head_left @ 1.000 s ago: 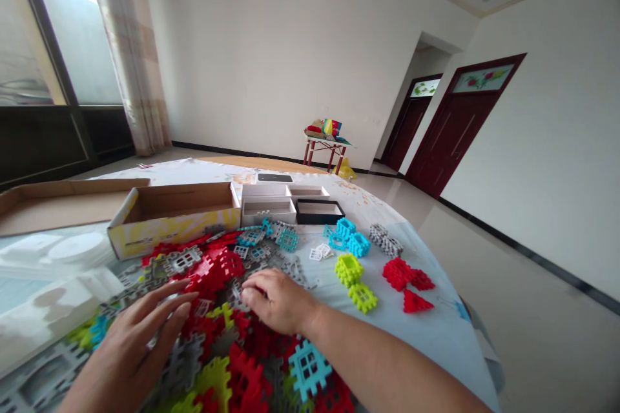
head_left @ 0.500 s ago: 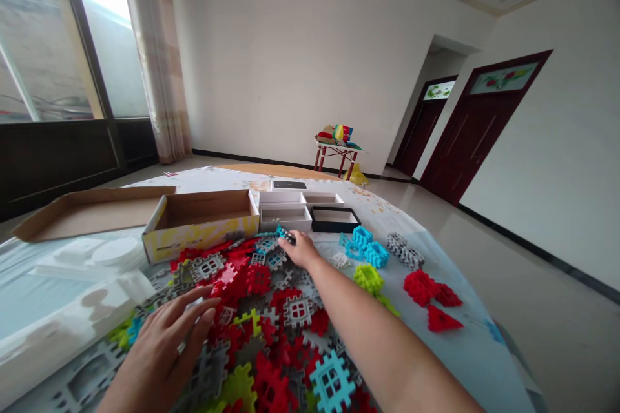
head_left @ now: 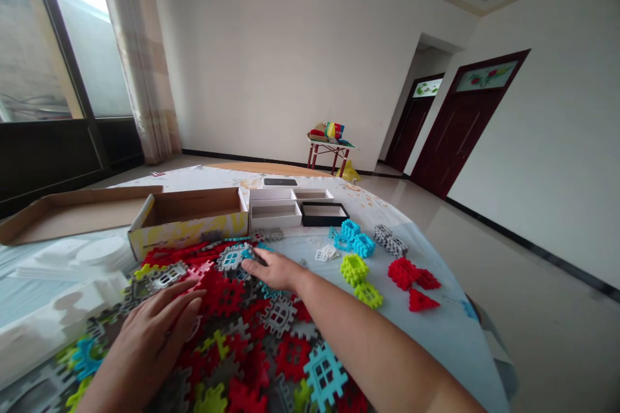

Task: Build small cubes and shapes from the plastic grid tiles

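My left hand (head_left: 155, 329) lies flat, fingers spread and empty, on the loose pile of interlocking tiles (head_left: 242, 329); I judge it pins the heap so pieces don't slide. My right hand (head_left: 271, 269) reaches forward, arm extended, fingertips on a grey tile (head_left: 231, 258) at the pile's far edge; whether they pinch it, I cannot tell. Sorted blue (head_left: 352, 239), green (head_left: 356, 274) and red (head_left: 411, 277) clusters sit apart to the right, probably grouped by colour. Cardboard box (head_left: 188, 222) behind the pile.

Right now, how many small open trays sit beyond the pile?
4: two white trays beside the cardboard box, another white behind the black one.
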A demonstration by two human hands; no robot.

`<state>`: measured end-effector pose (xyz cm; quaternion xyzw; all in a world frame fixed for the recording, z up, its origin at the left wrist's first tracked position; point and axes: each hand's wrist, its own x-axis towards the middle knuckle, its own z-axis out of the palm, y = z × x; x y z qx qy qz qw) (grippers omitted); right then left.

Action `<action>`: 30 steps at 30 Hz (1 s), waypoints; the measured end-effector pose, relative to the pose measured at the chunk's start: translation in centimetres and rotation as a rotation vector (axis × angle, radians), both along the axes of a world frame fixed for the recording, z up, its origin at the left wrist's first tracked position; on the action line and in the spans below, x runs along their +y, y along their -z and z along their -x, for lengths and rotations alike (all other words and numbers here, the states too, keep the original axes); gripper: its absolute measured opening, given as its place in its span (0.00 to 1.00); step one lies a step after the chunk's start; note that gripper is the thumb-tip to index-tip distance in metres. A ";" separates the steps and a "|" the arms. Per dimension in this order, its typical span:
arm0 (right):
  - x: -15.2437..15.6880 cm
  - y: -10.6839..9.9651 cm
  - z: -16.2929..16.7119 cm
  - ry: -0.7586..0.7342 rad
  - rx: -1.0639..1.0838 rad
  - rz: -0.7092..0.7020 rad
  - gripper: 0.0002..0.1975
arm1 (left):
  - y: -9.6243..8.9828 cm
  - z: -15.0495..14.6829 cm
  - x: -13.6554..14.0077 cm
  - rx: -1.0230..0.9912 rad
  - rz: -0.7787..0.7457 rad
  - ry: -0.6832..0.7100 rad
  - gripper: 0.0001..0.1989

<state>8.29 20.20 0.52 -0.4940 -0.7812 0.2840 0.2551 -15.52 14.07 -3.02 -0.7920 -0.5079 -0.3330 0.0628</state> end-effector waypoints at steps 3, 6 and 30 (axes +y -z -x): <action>-1.6 -0.9 -3.1 0.018 0.029 -0.036 0.35 | -0.4 -0.1 -0.2 -0.001 0.039 0.005 0.19; -3.9 -0.6 -6.8 0.048 0.088 -0.078 0.31 | -0.7 -0.3 -0.3 0.001 0.082 0.014 0.20; -2.6 3.1 -6.2 0.525 -0.231 -0.289 0.24 | 1.5 0.8 1.4 0.024 0.013 0.041 0.19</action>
